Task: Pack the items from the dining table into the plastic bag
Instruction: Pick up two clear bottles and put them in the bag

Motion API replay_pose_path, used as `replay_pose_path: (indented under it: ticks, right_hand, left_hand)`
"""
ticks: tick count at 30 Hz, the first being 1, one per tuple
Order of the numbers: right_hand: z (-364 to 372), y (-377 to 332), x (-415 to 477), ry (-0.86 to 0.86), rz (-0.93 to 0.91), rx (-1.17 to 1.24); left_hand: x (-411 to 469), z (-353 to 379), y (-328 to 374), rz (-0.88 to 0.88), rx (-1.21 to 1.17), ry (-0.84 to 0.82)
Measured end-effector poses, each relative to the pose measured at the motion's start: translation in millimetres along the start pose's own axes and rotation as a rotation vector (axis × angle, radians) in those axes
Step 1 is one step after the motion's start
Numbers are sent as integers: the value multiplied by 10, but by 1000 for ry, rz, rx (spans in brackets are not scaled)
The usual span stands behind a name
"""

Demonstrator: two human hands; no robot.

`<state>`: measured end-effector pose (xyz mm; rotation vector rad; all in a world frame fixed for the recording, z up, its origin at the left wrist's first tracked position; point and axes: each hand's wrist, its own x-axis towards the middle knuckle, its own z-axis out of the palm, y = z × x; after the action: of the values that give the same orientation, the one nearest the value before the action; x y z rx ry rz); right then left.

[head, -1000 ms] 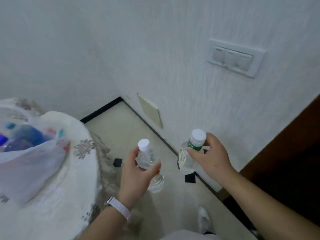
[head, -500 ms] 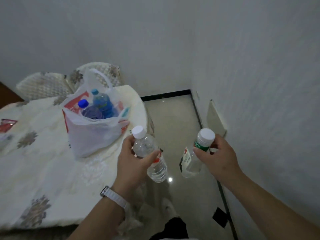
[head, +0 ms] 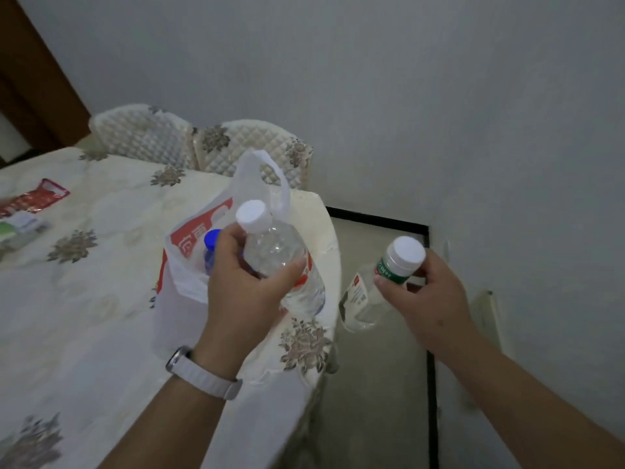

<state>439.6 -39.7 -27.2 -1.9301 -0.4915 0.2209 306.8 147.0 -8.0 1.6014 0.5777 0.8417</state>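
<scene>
My left hand grips a clear water bottle with a white cap and red label, held right over the open white plastic bag with red print. The bag stands near the table's right edge, one handle sticking up, and a blue-capped bottle shows inside it. My right hand grips a second clear bottle by its neck; it has a white cap and a green label and hangs over the floor, right of the table.
The dining table wears a cream floral cloth. A red packet and a green-white item lie at its far left. Two quilted chairs stand behind, a white wall on the right, tiled floor below.
The view has swung left from the wall to the table. Both hands have carried their bottles toward the bag; the left bottle is now over the bag's opening.
</scene>
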Motion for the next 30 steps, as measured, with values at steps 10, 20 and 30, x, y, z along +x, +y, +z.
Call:
replay_pose_path:
  ticks: [10,20,30]
  right_hand:
    - [510,-507,1698,-238,-254,230]
    - [1171,-661,3001,-572,-362,310]
    - [2076,-583,3222,-760,-383,176]
  left_hand:
    - [1187,-39,229,142,157,371]
    - [1765,255,58,5,443,649]
    - [1984,-143,-228,-197,463,729]
